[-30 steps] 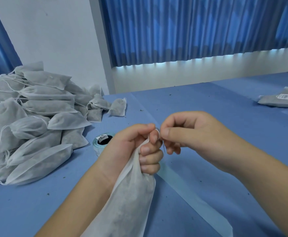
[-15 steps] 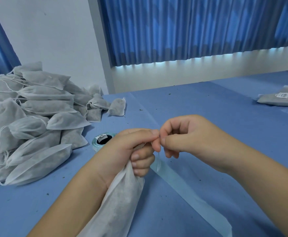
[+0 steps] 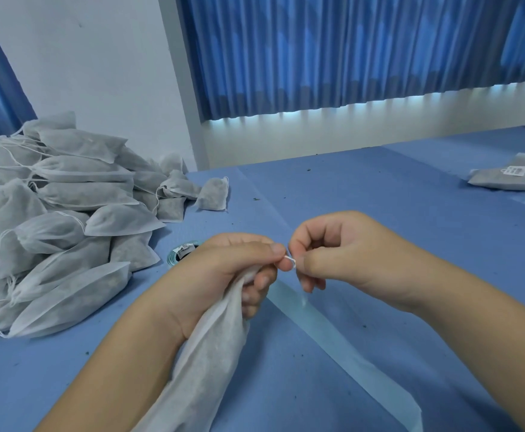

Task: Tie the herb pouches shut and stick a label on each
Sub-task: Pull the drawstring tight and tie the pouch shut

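Since half a second ago the fingertips have eased apart, and a small white loop of drawstring now shows between them.

Nearest, the herb pouch hangs from the left hand toward 6 o'clock, its lower end cut off by the picture's edge. That hand's grip is curled round the gathered neck, with thumb and forefinger also pinching the string, likely to keep the mouth bunched while the knot is worked. The right hand, at 3 o'clock of the left, has its grip pinched on the loop's other side. Fingers cover the knot, so I cannot tell whether it is drawn tight.

A pale blue backing strip runs across the bench under the hands toward 5 o'clock. The label roll peeks out at 10 o'clock of the left hand, mostly hidden by it and kept close, I judge, for the sticking step.

Farther off at 9 o'clock lies a pile of pouches with no labels visible. At 3 o'clock a labelled pouch lies well apart, partly cut off. Blue curtains hang behind.
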A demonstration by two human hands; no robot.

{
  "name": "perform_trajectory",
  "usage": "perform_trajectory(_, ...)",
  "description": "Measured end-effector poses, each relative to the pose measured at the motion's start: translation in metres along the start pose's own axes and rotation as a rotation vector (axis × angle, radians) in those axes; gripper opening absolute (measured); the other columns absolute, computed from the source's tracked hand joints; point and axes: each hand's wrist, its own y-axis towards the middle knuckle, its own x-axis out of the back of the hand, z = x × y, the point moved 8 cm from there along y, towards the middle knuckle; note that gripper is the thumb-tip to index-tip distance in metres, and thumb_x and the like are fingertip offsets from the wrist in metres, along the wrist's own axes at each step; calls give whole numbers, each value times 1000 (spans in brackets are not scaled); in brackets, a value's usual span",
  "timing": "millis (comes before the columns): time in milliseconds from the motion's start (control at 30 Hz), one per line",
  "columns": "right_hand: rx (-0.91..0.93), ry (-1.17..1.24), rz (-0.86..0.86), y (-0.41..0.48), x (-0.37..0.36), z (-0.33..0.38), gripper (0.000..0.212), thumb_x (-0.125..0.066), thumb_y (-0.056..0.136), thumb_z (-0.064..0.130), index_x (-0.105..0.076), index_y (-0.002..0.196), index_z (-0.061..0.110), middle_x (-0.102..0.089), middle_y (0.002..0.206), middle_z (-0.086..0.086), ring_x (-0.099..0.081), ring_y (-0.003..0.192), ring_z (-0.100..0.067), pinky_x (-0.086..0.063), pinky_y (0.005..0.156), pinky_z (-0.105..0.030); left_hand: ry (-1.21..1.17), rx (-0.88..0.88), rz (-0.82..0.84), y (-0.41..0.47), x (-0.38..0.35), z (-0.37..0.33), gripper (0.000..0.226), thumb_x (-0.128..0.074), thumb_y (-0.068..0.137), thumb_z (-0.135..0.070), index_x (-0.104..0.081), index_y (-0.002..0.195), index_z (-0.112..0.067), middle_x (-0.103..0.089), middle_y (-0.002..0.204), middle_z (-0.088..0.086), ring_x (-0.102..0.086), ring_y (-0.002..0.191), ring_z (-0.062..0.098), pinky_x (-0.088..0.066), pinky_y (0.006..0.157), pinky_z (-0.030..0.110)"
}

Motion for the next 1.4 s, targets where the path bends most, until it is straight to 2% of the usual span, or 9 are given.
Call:
perform_trajectory(200,-32,-34,-13,1,3,-5,13,-55,68,19,-64,62,25,-64,59,-1,-55,61,-13,-46,62,-23,71,-80,-124,5,9,0,20,-75,72,-25,-64,68,-9,-45,58,5,-38,37,11,-31,39,19)
perform_trajectory(333,-36,69,-84,2,8,-8,5,-63,72,24,-61,73,19,-66,69,-1,-66,66,-17,-48,60,-26,102,-128,-181,4,9,-5,23,-76,73,-28,-63,58,-17,-47,50,-1,-39,37,10,-33,38,17)
perform_trajectory(567,-33,107,-196,1,9,-11,12,-66,84,0,-59,87,9,-68,71,-8,-68,65,-17,-49,55,-23,269,-197,-362,-1,14,-13,28,-72,75,-36,-61,53,-24,-48,51,-4,-41,45,11,-35,47,20)
perform_trajectory(667,-12,47,-272,1,14,-11,13,-66,84,1,-66,88,13,-67,66,-1,-66,62,-14,-50,55,-23,474,-279,-468,-4,17,-20,29,-71,85,-33,-64,58,-25,-48,49,-17,-44,48,3,-33,53,19)
perform_trajectory(733,3,-59,-319,1,17,-9,19,-65,84,5,-72,87,22,-69,67,1,-67,65,-19,-53,57,-31,587,-323,-509,-7,15,-24,29,-71,87,-31,-62,60,-25,-47,45,-21,-42,42,-4,-30,46,9)
perform_trajectory(867,-21,-219,-351,-2,17,-8,21,-65,81,16,-75,77,34,-71,66,6,-68,70,-21,-57,67,-43,722,-369,-541,-8,11,-27,29,-71,88,-31,-58,61,-26,-45,42,-24,-40,40,-5,-28,42,8)
perform_trajectory(1133,-142,-243,-288,-1,17,-16,15,-66,87,27,-73,74,27,-71,65,3,-62,58,-5,-56,71,-36,970,-536,-680,-14,5,-36,20,-76,82,-28,-67,66,-22,-60,66,-12,-51,71,-8,-35,63,5)
perform_trajectory(1233,-139,-218,-267,0,15,-17,15,-66,88,25,-73,75,24,-70,65,2,-61,56,-1,-55,67,-34,925,-567,-698,-17,5,-39,16,-77,80,-27,-72,65,-26,-62,65,-10,-52,67,-7,-35,62,5)
perform_trajectory(1400,-141,-152,-250,1,14,-18,15,-68,86,26,-74,74,20,-70,67,1,-64,62,-7,-51,61,-29,701,-379,-642,-12,14,-30,24,-71,86,-29,-69,63,-28,-58,54,-23,-49,49,-7,-34,50,6)
